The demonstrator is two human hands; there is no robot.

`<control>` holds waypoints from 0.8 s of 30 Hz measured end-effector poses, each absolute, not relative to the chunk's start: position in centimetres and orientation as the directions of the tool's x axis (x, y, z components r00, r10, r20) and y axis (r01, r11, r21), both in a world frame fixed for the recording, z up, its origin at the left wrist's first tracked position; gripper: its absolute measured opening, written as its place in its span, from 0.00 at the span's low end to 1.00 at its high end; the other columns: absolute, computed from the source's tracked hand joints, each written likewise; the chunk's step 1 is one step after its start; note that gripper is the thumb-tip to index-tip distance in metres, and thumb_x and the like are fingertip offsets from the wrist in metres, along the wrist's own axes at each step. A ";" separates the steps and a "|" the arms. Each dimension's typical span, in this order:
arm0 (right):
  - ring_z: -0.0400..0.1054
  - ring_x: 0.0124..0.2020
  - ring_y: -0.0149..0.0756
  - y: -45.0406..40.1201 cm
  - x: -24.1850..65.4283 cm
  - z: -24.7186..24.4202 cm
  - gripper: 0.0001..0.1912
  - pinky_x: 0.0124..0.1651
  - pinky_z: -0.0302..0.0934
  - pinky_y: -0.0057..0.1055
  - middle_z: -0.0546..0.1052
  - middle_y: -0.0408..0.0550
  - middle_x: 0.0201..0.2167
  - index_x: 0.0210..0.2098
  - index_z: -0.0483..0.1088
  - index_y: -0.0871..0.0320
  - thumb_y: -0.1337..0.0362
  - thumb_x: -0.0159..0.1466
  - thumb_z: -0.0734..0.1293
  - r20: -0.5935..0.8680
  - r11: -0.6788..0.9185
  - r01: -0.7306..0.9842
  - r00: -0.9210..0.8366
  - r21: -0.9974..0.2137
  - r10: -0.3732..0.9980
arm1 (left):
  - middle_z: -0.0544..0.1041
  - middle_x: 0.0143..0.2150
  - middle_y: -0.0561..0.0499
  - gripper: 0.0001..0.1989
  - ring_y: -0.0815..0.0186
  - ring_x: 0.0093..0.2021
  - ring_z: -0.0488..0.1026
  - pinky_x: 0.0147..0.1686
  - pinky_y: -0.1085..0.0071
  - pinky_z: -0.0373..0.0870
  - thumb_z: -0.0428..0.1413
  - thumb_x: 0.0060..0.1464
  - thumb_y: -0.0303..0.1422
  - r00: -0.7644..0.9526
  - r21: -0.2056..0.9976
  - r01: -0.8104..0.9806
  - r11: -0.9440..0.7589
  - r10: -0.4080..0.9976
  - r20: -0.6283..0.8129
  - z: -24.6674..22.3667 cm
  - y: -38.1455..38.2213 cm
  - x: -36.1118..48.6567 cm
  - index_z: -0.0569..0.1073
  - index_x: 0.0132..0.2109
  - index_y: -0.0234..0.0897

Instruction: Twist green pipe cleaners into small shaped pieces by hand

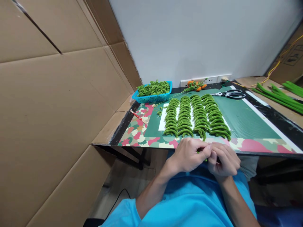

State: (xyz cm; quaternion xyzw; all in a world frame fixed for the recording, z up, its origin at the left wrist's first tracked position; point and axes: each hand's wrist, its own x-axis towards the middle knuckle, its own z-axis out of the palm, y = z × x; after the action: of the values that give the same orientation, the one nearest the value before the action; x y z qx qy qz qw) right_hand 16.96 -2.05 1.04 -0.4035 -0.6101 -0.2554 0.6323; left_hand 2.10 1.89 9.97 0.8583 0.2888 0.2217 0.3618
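Observation:
My left hand (190,154) and my right hand (223,157) meet in front of my lap at the table's near edge, fingers closed and thumbs together. Between them a bit of green chenille stem (205,160) peeks out; most of it is hidden by the fingers. Just beyond my hands, several curved green chenille pieces (185,118) lie in four-like columns on a white sheet (162,121). One piece at the near end of the third column (202,134) hangs toward my left hand.
A blue basket (151,98) piled with green chenille pieces stands at the back left. Orange chenille flowers (197,85) and black-handled scissors (233,94) lie behind the columns. Long green stems (279,98) rest at the right. A cardboard wall (59,104) rises on the left.

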 end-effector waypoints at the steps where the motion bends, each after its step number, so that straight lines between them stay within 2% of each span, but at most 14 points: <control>1: 0.79 0.32 0.37 -2.1 16.9 1.1 0.09 0.40 0.74 0.33 0.82 0.47 0.32 0.41 0.76 0.60 0.76 0.66 0.66 0.978 0.542 0.817 0.126 -0.198 0.168 | 0.69 0.24 0.54 0.30 0.70 0.28 0.62 0.32 0.71 0.57 0.47 0.73 0.50 0.734 0.749 0.332 -0.574 0.655 0.177 10.0 1.9 2.1 0.72 0.27 0.36; 15: 0.80 0.32 0.38 -2.1 17.1 0.7 0.08 0.42 0.76 0.34 0.83 0.46 0.32 0.41 0.77 0.57 0.73 0.67 0.67 0.973 0.537 0.815 0.141 -0.218 0.182 | 0.71 0.25 0.54 0.27 0.70 0.28 0.64 0.31 0.71 0.58 0.48 0.74 0.44 0.739 0.699 0.371 -0.611 0.650 0.176 9.9 1.8 2.1 0.75 0.28 0.36; 24: 0.80 0.32 0.38 -2.2 17.2 0.5 0.07 0.42 0.75 0.35 0.83 0.47 0.32 0.40 0.77 0.59 0.74 0.66 0.68 0.975 0.546 0.811 0.135 -0.211 0.176 | 0.69 0.24 0.55 0.25 0.71 0.27 0.63 0.29 0.70 0.56 0.49 0.74 0.40 0.727 0.664 0.363 -0.654 0.644 0.237 9.5 1.5 2.2 0.74 0.28 0.36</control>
State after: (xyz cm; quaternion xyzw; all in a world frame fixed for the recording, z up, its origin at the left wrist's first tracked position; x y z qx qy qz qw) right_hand 17.18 -2.16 0.51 -0.4055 -0.6085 -0.2498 0.6347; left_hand 2.18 1.51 9.50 0.8790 0.2865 0.2330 0.3018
